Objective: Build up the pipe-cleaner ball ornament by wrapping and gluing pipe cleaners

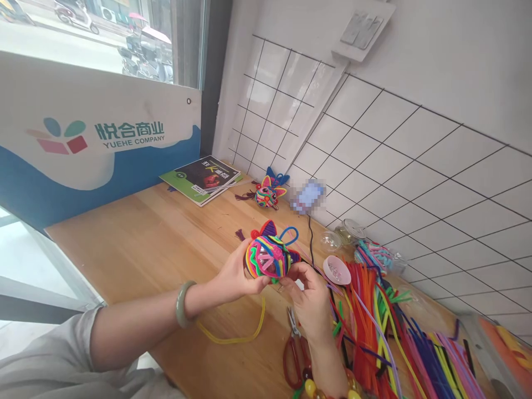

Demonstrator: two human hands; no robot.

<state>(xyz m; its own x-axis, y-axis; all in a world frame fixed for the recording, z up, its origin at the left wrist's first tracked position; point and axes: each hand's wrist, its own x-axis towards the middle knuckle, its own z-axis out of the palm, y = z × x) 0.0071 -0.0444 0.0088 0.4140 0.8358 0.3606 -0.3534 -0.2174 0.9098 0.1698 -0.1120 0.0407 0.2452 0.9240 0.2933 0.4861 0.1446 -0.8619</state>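
A round pipe-cleaner ornament (pixel 268 257) in rainbow stripes is in the middle of the head view, above the table. It has red and purple ear-like pieces and a blue loop on top. My left hand (pixel 238 272) is closed round its left side and underside, thumb at the bottom. At the ornament's lower right edge, my right hand (pixel 310 291) has thumb and index finger pinched together; what lies between them is too small to make out. Red-handled scissors (pixel 294 354) lie on the table beside my right wrist. A yellow pipe cleaner (pixel 233 341) curves below my left hand.
A similar ornament (pixel 268 194) stands at the wall near a blurred phone (pixel 308 197). Books (pixel 201 178) lie at the back left. A pink bowl (pixel 337 270) with small bits, clear plastic pieces (pixel 331 241) and many pipe cleaners (pixel 366 316) cover the right side.
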